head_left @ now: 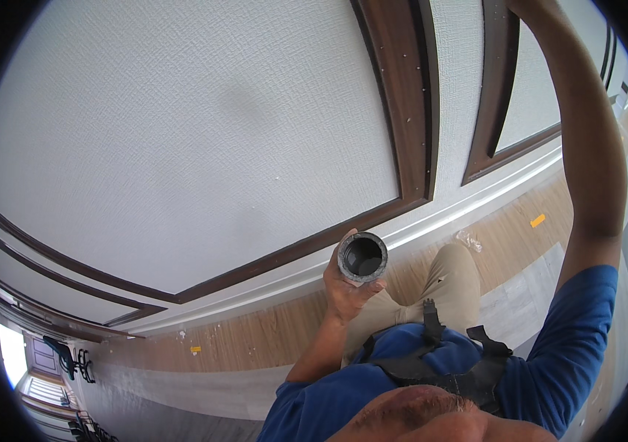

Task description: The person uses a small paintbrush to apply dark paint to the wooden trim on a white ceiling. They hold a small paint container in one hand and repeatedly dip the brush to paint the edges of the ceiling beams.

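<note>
My left hand is wrapped round a dark grey round cup with a crusted rim, held in front of my body. Its mouth faces up, and the inside looks dark; I cannot tell how much it contains. My right arm reaches high to the right-hand wall frame, a dark brown wooden moulding. Only the base of my right hand shows by that moulding at the top edge. Its fingers are out of the picture, so what they hold is hidden.
A large white textured wall panel with brown moulding spotted with small white dots fills the left. Below runs a white baseboard. On the wood-look floor lie a yellow strip and crumpled clear plastic. Chairs stand far left.
</note>
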